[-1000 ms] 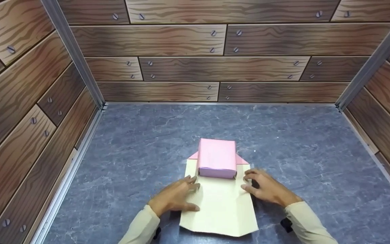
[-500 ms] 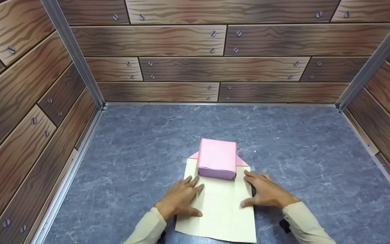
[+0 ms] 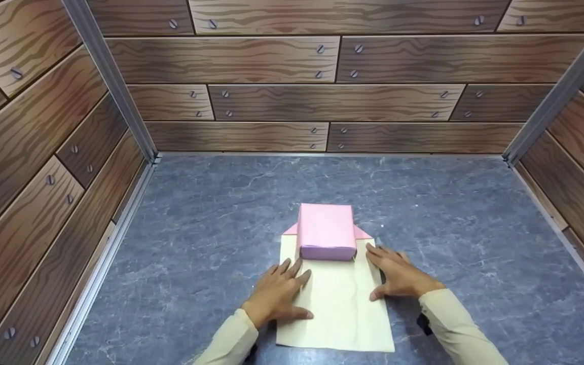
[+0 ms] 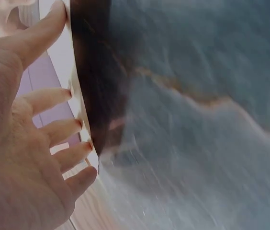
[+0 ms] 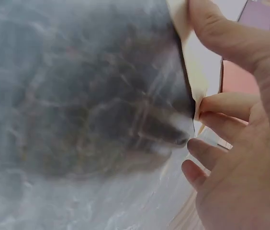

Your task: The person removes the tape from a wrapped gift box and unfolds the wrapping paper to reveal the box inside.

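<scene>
A cream sheet of paper (image 3: 335, 309) lies on the table with its far corners folded in, showing pink triangles. On its far part stands a pink box (image 3: 326, 225) with a purple near side. My left hand (image 3: 277, 294) rests with fingers spread on the sheet's left edge, fingertips just short of the box. In the left wrist view its fingers (image 4: 53, 100) lie along the paper's edge. My right hand (image 3: 398, 274) touches the right edge, thumb and fingers apart. The right wrist view shows its fingertips (image 5: 199, 108) right at that edge.
The blue-grey marbled tabletop (image 3: 211, 213) surrounds the paper. Wood-patterned panels (image 3: 271, 101) rise at the back and both sides, with metal strips (image 3: 104, 253) along the table's edges.
The sheet's near end was bent up and now lies flatter. My left hand has moved slightly right and forward along the paper; the box sits marginally farther away.
</scene>
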### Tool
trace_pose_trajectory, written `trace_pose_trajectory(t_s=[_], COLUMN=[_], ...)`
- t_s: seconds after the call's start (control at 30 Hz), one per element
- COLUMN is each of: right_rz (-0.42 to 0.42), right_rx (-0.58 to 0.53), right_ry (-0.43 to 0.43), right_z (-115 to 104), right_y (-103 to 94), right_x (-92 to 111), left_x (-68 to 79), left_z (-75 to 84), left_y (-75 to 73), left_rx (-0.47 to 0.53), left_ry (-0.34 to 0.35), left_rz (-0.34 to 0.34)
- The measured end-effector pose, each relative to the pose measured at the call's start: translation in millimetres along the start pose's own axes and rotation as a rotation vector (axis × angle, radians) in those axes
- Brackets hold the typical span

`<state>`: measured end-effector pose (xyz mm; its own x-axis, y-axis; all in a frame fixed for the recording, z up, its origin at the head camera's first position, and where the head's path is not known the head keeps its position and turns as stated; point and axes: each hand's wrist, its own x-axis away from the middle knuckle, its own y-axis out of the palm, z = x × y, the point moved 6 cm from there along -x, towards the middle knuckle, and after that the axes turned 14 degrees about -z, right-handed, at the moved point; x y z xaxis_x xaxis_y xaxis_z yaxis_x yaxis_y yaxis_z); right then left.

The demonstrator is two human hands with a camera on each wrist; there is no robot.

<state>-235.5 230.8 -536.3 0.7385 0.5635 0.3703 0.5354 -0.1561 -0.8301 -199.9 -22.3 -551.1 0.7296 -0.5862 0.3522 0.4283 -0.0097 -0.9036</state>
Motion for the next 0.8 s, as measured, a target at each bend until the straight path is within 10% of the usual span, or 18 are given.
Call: trace_pose_trajectory(t_s=[0.4,0.8], right_rz=[0.071,0.36], right_rx=[-0.08,-0.488], right_ry=[0.007,-0.151], right_z=[-2,-20], right_y=[-10.1,-9.4], right_x=[2,7], left_x=[2.9,5.2], left_z=[3.9,9.2], left_y=[-7.5,-39.3], left_rx=[0.085,0.259], left_ry=[0.026,0.129], left_rz=[0.048,0.368])
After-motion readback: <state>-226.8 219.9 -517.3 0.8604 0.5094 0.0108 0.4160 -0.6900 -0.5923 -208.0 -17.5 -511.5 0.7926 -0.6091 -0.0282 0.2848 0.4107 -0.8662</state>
